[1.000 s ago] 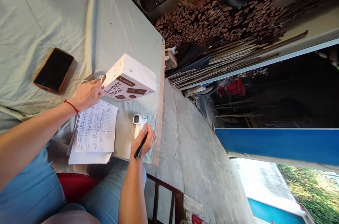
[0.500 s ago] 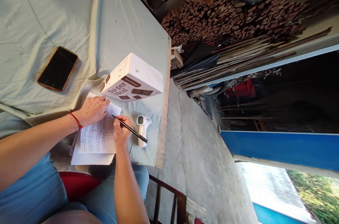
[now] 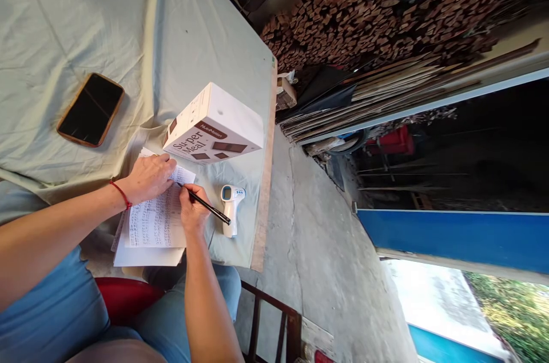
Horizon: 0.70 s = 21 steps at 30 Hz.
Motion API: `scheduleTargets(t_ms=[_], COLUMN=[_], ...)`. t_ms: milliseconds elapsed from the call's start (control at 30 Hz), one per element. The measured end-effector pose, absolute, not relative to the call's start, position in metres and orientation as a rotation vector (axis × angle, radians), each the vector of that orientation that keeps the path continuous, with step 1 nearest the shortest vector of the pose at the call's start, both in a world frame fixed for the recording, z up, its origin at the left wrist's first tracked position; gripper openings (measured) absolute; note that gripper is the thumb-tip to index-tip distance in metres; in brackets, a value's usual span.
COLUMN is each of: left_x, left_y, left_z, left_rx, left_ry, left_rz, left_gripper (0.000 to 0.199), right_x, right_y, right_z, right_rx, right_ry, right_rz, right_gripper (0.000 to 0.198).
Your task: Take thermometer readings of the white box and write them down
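A black pen [image 3: 209,206] is pinched in my right hand [image 3: 193,207], its tip close to the sheets of paper [image 3: 150,224], which are covered in rows of handwriting. My left hand [image 3: 152,178], with a red cord at the wrist, lies flat across the upper part of the sheets, fingers stretched out. Just beyond the papers stands a white "Super Meal" box [image 3: 214,123]. To the right of my right hand a white infrared thermometer [image 3: 231,208] lies on the cloth, partly behind the pen's end.
A phone in a brown case [image 3: 91,110] lies on the cloth-covered table [image 3: 107,3] at the left. The table's wooden edge [image 3: 266,168] runs along the right, with concrete floor beyond. Stacked firewood [image 3: 369,20] fills the back, and a dark wooden chair frame [image 3: 274,303] stands below.
My right hand and the pen have shifted slightly left and up over the paper, the pen's rear end swinging left. My left hand stays on the sheets.
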<state>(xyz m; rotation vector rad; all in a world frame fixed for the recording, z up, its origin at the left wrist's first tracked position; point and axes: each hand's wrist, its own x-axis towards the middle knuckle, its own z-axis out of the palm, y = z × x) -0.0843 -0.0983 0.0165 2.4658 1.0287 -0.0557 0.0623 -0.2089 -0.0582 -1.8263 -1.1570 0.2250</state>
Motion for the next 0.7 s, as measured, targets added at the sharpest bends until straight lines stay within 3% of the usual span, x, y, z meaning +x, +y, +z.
scheduleTargets(t_ms=[700], left_x=[-0.0843], left_y=[-0.0975], left_z=[0.0148], left_rx=[2.470], left_ry=[1.028], left_rz=[-0.033], left_gripper=[0.029], right_x=[0.0616], right_y=[-0.2075], right_z=[-0.0552], right_rx=[-1.863], right_ry=[-1.139], right_rz=[0.218], right_gripper=[0.032])
